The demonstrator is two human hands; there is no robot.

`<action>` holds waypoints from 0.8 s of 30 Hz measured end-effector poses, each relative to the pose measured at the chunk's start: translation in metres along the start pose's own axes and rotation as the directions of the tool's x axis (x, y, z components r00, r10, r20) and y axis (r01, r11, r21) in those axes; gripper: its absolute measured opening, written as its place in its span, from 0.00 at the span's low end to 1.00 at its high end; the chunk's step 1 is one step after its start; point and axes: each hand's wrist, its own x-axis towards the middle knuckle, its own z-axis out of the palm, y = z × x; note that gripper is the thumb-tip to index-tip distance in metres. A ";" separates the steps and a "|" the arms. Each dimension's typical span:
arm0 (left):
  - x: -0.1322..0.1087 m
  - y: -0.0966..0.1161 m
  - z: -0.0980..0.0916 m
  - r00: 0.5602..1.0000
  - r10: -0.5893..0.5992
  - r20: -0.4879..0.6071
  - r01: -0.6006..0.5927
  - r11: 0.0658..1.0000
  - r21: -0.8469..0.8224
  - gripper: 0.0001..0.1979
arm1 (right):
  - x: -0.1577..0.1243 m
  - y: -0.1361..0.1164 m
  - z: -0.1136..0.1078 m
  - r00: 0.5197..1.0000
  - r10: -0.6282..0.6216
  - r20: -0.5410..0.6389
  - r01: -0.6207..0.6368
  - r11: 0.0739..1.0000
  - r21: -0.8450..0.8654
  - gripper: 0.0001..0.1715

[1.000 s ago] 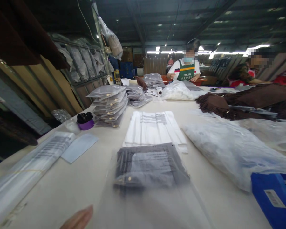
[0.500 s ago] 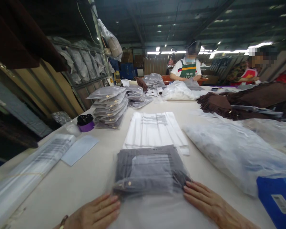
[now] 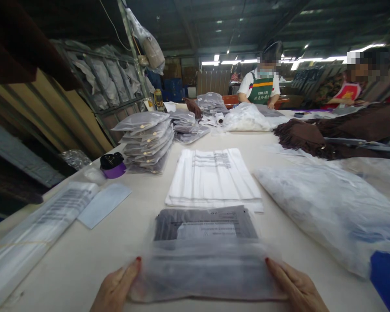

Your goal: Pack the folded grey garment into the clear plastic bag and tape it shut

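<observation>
A dark grey folded textile in a clear plastic bag (image 3: 204, 260) lies in front of me, with print and a pale rectangle showing on its far half. The near half is covered by cloudy folded-over plastic. My left hand (image 3: 118, 281) grips the bag's left edge, thumb on top and fingers hidden beneath. At the opposite edge, my right hand (image 3: 294, 284) is closed the same way. Just beyond the bag is a stack of flat white printed plastic bags (image 3: 211, 182).
Filled grey bags (image 3: 146, 138) are piled at the back left. A purple tape roll (image 3: 113, 169), a pale card (image 3: 104, 204) and a plastic bundle (image 3: 42, 234) lie left. Rightward are a large clear sack (image 3: 321, 208), brown fringed cloth (image 3: 344, 130) and a blue packet (image 3: 388, 273). Co-workers stand beyond.
The plastic flap now lies folded over the near half of the grey textile. My hands have gone from flat beside the bag to gripping its two sides.
</observation>
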 end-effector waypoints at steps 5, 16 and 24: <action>0.011 0.016 0.006 0.977 -0.207 -0.043 0.204 0.977 -0.059 0.18 | -0.006 0.017 0.020 0.991 0.002 -0.135 -0.032 0.975 -0.221 0.26; 0.018 0.031 0.015 0.972 -0.189 -0.139 0.231 0.873 0.429 0.14 | 0.013 -0.015 0.025 0.956 0.266 -0.119 -0.286 0.774 -0.566 0.21; 0.020 0.094 0.036 0.700 0.713 0.027 -0.616 0.585 0.528 0.29 | 0.011 -0.035 0.022 0.944 0.274 -0.184 -0.330 0.765 -0.553 0.22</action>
